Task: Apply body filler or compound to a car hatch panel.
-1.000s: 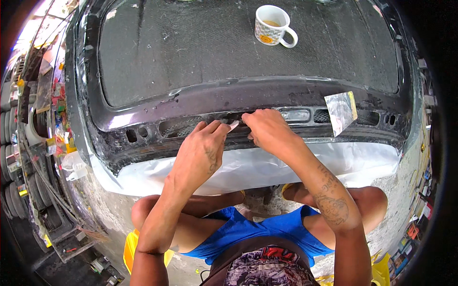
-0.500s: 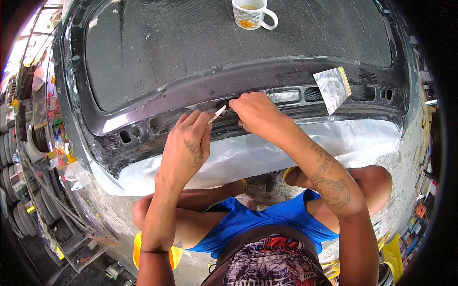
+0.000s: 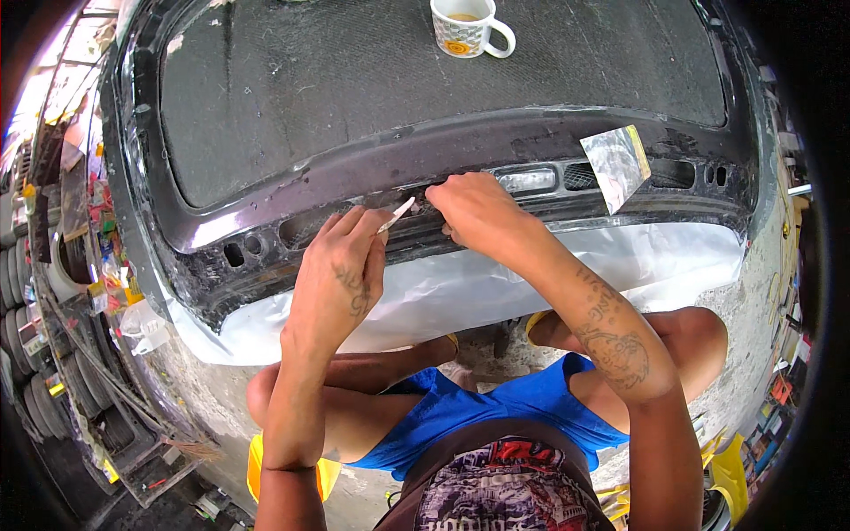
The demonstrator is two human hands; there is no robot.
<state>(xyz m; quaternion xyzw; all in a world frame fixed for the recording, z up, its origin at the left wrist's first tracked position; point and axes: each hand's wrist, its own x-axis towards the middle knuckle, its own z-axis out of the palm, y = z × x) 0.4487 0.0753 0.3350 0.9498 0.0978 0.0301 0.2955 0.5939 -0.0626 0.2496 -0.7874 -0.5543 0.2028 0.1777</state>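
My left hand (image 3: 341, 261) is closed around a thin white stick (image 3: 397, 215), like a slim paper roll, its pale tip pointing toward my right hand. My right hand (image 3: 478, 203) has its fingers curled at the slotted near edge of a black car body panel (image 3: 372, 155); what they hold, if anything, is hidden. A small gap separates the stick's tip from the right knuckles. Both hands are over the panel's near edge. To the right of my right hand, a small clear plastic packet (image 3: 615, 168) with a yellowish edge lies over the panel's openings.
A patterned mug (image 3: 465, 28) with a light brown drink stands on the panel's dark textured middle. White plastic sheeting (image 3: 655, 257) runs under the near edge. Tyres (image 3: 44, 407) and clutter line the left; yellow things (image 3: 729, 482) lie at lower right.
My left hand has shifted slightly left and toward me with the white stick still in its fingers. My right hand has stayed almost in place.
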